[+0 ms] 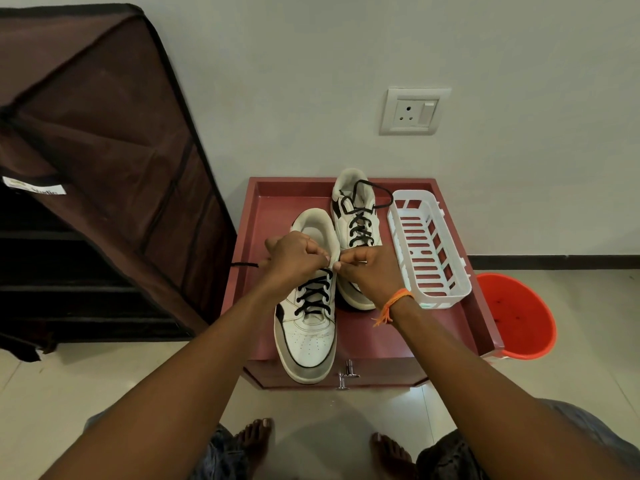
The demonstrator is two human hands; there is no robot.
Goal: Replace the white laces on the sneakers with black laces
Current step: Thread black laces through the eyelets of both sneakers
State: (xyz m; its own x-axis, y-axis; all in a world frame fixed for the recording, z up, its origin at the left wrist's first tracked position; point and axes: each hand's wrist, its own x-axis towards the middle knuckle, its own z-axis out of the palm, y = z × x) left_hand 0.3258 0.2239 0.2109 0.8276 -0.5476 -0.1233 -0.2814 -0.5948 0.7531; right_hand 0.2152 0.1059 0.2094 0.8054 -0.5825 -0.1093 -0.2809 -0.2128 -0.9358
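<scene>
One white label (34, 187) is seen on the brown fabric rack (104, 140), at nine o'clock. Its dark print is cut off and blurred, so no word can be read with certainty. No other text is found.

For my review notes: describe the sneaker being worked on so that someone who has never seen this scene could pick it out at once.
Find the red cabinet top against the wall. Two white sneakers with black laces lie on it; the one meant is the near sneaker, its toe hanging over the front edge above the metal handle. Unlike the far sneaker beside the white basket, both hands pinch at its top eyelets.
</scene>
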